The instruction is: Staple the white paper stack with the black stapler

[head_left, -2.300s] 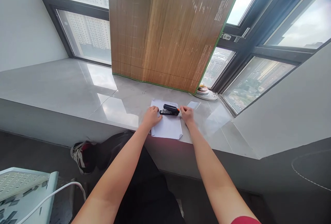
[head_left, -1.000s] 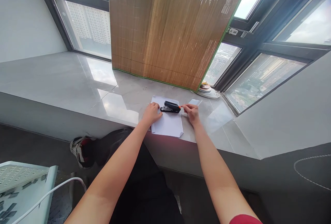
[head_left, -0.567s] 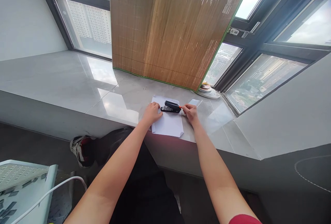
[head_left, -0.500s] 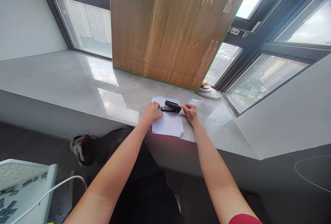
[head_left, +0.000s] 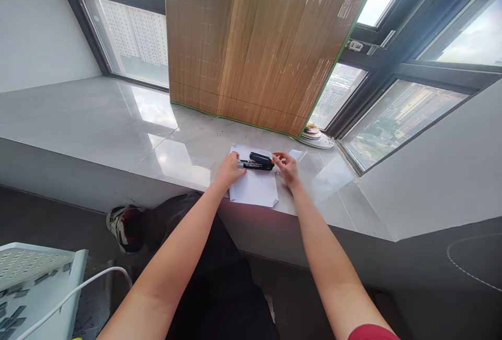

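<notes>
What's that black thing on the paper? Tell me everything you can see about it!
It is a stapler, small and black, with an orange tip at its right end and some shiny metal showing at its left end. It looks like plastic. It lies on its base, lengthways from left to right, on the far part of a white sheet of paper on a glossy grey window ledge. The left hand touches its left end; the right hand is at its orange end.
</notes>
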`<state>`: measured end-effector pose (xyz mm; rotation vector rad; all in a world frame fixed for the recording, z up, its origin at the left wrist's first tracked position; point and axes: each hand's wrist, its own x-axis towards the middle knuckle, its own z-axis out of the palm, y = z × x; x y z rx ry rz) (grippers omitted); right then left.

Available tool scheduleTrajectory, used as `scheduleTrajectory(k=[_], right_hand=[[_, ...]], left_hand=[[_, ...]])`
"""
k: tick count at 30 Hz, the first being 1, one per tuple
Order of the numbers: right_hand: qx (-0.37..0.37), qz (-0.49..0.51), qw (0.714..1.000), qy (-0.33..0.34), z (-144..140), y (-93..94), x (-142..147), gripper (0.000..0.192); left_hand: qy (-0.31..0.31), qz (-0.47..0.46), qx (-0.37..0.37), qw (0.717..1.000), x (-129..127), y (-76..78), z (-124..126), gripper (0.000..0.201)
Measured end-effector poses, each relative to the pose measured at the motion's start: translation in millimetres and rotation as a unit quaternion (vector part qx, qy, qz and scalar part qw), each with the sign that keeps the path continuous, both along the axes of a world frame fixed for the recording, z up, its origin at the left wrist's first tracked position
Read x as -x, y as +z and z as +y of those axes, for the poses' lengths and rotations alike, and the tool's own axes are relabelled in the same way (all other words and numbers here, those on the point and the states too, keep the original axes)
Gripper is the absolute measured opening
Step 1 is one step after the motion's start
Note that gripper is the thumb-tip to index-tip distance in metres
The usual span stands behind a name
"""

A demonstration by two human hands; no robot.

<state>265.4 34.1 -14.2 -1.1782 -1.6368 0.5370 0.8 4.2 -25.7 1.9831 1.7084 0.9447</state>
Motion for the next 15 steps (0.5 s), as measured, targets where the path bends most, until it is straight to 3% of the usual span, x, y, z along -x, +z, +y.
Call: scheduleTrajectory(k=[4, 9, 12, 15], right_hand=[[-0.006, -0.060, 0.996, 0.061, 2, 0.2, 12, 0.052], [0.007, -0.103, 0.990, 0.096, 4, -4.0, 22, 0.046], [-0.005, -0.087, 0.993, 0.077, 3, -4.8, 22, 0.040], [-0.025, -0.082, 0.995, 0.047, 0, -3.0, 23, 0.038]], left_hand=[[-0.002, -0.014, -0.007, 1.000, 0, -1.4, 2, 0.043], [0.002, -0.101, -0.046, 0.994, -4, 3.5, 0, 0.043], [0.017, -0.206, -0.087, 0.974, -6, 10.6, -1, 0.036], [0.055, -0.349, -0.058, 0.934, -4, 16.3, 1, 0.027]])
